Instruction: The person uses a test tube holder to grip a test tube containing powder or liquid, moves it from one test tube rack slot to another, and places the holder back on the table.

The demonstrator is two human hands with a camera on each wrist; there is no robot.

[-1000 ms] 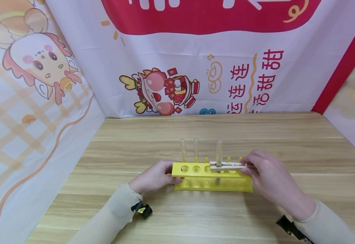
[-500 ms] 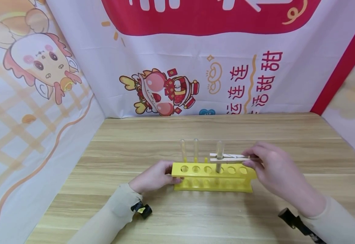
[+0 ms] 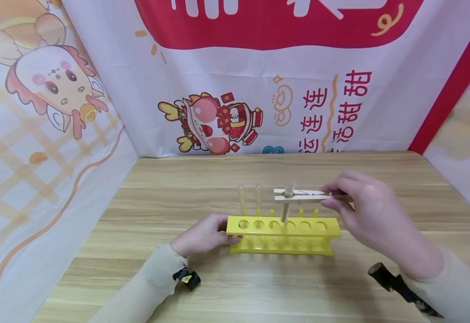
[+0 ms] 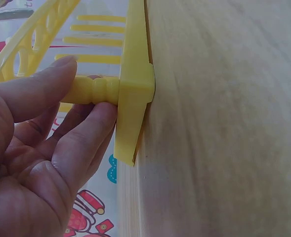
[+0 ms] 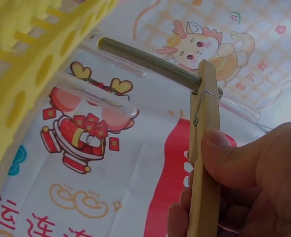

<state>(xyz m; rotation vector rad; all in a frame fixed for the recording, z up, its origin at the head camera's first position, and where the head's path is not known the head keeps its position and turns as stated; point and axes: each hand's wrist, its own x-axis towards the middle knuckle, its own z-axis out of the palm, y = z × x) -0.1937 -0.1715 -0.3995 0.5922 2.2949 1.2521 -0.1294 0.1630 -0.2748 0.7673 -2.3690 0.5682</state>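
Note:
A yellow test tube rack [image 3: 283,231] stands on the wooden table. My left hand [image 3: 204,233] grips its left end post, thumb and fingers around the post [image 4: 93,90] in the left wrist view. My right hand [image 3: 366,211] holds a wooden test tube clamp [image 5: 209,143] with a wire spring. The clamp's far end grips a glass test tube [image 3: 285,211] partly filled with something dark grey [image 5: 150,63]. This tube tilts slightly, its rounded bottom right above the rack's upper row of holes.
Two empty-looking test tubes [image 3: 241,199] stand upside down on pegs at the rack's back left. Several bare yellow pegs [image 3: 301,212] line its back. Printed cloth [image 3: 219,67] hangs behind the table and along both sides.
My right hand has risen and moved slightly right, lifting the clamped test tube up out of the rack's hole. The left hand and the rack have stayed in place.

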